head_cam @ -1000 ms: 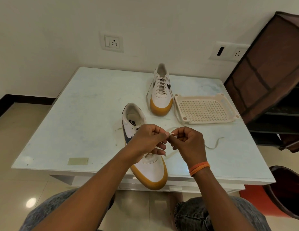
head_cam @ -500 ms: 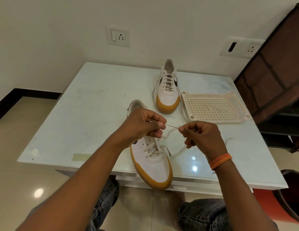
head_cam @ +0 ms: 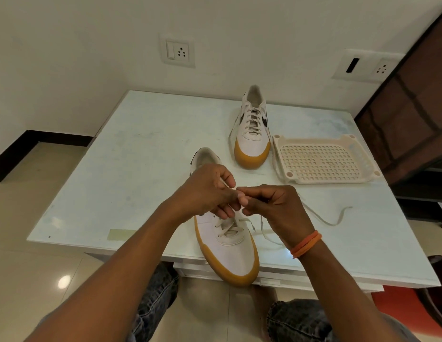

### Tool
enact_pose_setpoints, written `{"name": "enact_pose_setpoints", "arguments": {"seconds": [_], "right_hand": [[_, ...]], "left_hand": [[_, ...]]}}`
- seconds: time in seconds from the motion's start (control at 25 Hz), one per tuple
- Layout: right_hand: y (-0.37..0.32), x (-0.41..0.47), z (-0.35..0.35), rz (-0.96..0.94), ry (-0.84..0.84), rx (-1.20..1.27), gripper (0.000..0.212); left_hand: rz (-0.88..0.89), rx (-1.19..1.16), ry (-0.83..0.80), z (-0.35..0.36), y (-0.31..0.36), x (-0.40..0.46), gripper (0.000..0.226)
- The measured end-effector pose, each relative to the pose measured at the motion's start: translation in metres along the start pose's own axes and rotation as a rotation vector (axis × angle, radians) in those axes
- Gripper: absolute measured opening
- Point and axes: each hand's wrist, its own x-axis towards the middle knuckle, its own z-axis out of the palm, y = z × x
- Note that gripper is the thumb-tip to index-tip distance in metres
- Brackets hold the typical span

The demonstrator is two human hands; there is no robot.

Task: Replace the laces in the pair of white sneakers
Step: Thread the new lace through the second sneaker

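- At frame centre the left hand (head_cam: 205, 191) and right hand (head_cam: 271, 206) meet fingertip to fingertip, both pinched shut on a pale lace (head_cam: 239, 219) above the near sneaker (head_cam: 230, 245).
- That sneaker lies in the lower middle, its gum toe overhanging the table (head_cam: 141, 154) edge; only its lower eyelets are laced.
- The lace's loose end trails right across the tabletop.
- The far sneaker (head_cam: 252, 129), fully laced, stands in the upper middle, just left of a perforated tray (head_cam: 323, 159).

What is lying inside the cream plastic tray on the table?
Nothing shows inside the cream plastic tray: only its bare perforated floor. It sits right of the far sneaker. No part of its inside is covered.
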Motion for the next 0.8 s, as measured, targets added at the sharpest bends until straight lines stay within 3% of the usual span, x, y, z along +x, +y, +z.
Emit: {"name": "enact_pose_setpoints", "arguments": {"seconds": [0.12, 0.2, 0.32, 0.4, 0.56, 0.8], "right_hand": [[0.002, 0.005, -0.008, 0.026, -0.076, -0.003, 0.018], [0.011, 0.009, -0.011, 0.12, -0.07, 0.03, 0.012], [0.027, 0.011, -0.013, 0.254, 0.003, 0.015, 0.008], [0.03, 0.01, -0.011, 0.268, 0.018, -0.028, 0.009], [0.031, 0.009, -0.002, 0.14, 0.008, -0.175, 0.008], [0.048, 0.001, 0.031, -0.215, 0.1, -0.785, 0.007]], "left_hand": [[-0.071, -0.14, -0.143, -0.008, -0.003, -0.001, 0.023], [-0.111, -0.134, -0.15, -0.012, -0.004, 0.001, 0.015], [-0.239, 0.225, 0.09, -0.014, -0.015, 0.007, 0.011], [-0.373, 0.389, 0.102, -0.016, -0.025, 0.006, 0.017], [-0.465, 0.357, 0.045, -0.01, -0.033, 0.006, 0.018], [-0.359, 0.363, 0.15, -0.006, -0.043, 0.016, 0.016]]}}
